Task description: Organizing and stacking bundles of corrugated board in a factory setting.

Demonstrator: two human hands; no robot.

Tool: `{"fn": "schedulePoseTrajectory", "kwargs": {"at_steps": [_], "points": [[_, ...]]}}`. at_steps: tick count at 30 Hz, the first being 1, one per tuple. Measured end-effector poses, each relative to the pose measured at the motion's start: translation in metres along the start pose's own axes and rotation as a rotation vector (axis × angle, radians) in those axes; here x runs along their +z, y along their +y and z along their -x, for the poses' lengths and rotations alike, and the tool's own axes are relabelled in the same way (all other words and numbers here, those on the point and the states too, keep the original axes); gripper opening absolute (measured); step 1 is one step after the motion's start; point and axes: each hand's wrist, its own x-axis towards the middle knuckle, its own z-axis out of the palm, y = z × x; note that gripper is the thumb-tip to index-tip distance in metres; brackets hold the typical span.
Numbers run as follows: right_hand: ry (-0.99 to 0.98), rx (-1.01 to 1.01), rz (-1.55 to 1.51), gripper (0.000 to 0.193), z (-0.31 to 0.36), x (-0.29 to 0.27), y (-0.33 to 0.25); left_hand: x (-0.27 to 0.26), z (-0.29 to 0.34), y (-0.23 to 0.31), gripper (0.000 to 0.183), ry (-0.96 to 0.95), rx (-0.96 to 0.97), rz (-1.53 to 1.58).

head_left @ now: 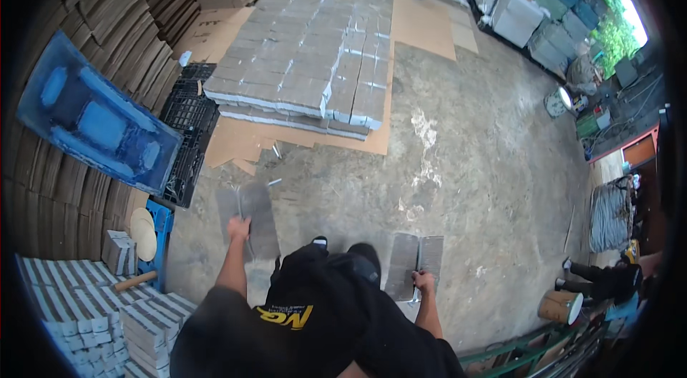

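My left hand (pixel 238 228) is closed on the near part of a flat grey-brown bundle (pixel 259 215), two panels wide with a pale line down its middle. On the other side of my body, my right hand (pixel 424 280) grips a similar grey-brown bundle (pixel 402 263) at its middle seam. Both bundles hang over the concrete floor, apart from each other. Ahead of me lies a wide low stack (pixel 279 56) of like grey-brown pieces with white edges, set on cardboard sheets (pixel 247 140). What the bundles are made of I cannot tell.
A blue panel (pixel 100 120) leans at the left by a black plastic pallet (pixel 187 120) and tall brown cardboard piles (pixel 107 6). White-edged bundles (pixel 71 299) are stacked at lower left. Another person (pixel 605 278) is at the right, near a bucket (pixel 560 306) and coiled grey cable (pixel 612 213).
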Motion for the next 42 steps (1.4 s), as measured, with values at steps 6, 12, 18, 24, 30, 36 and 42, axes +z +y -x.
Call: {"fn": "schedulePoseTrajectory", "kwargs": {"at_steps": [6, 12, 18, 24, 30, 36, 42], "points": [[-0.296, 0.006, -0.256, 0.033, -0.113, -0.050, 0.079, 0.069, -0.085, 0.214, 0.043, 0.088, 0.116, -0.015], [-0.569, 0.441, -0.495, 0.018, -0.281, -0.147, 0.033, 0.203, -0.114, 0.370, 0.047, 0.020, 0.017, -0.255], [-0.482, 0.549, -0.558, 0.031, -0.443, -0.262, -0.064, 0.309, -0.106, 0.529, 0.068, -0.114, -0.118, -0.250], [-0.238, -0.543, 0.355, 0.014, -0.704, -0.343, -0.113, 0.401, -0.165, 0.677, 0.076, -0.254, -0.282, -0.255], [-0.246, -0.285, 0.212, 0.025, -0.995, -0.463, -0.192, 0.504, -0.233, 0.859, 0.070, -0.019, -0.209, -0.054], [-0.245, 0.106, -0.109, 0.022, -1.157, -0.610, -0.408, 0.460, -0.315, 1.051, 0.058, 0.209, -0.338, 0.130], [-0.280, -0.206, 0.227, 0.022, -1.430, -0.679, -0.562, 0.493, -0.390, 1.197, 0.057, 0.310, -0.431, 0.177]]}}
